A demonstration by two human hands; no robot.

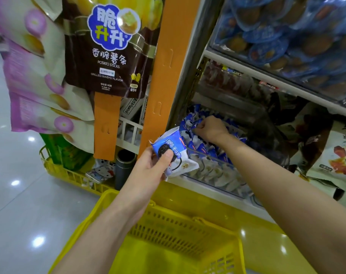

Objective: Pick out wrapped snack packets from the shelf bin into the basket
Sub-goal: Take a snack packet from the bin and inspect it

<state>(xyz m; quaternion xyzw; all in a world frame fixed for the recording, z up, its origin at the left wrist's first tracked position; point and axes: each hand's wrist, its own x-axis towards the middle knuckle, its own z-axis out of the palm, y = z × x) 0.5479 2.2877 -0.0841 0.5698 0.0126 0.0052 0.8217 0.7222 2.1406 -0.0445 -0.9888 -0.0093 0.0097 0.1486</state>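
Note:
My left hand [152, 165] holds a blue and white wrapped cookie packet [175, 153] in front of the shelf, above the far rim of the yellow basket [140, 252]. My right hand [210, 128] reaches into the clear shelf bin [211, 171], fingers closed on a blue and white packet at the pile's left end. The bin holds several more packets [205, 150] of the same kind. The basket sits low in front of me and looks empty where I can see inside it.
An orange shelf post [168, 76] stands just left of the bin. Hanging potato stick bags [108, 46] and pink snack bags [35, 80] fill the left. Blue packaged cakes [286, 36] lie on the shelf above. Brown and white bags [330, 153] sit to the bin's right.

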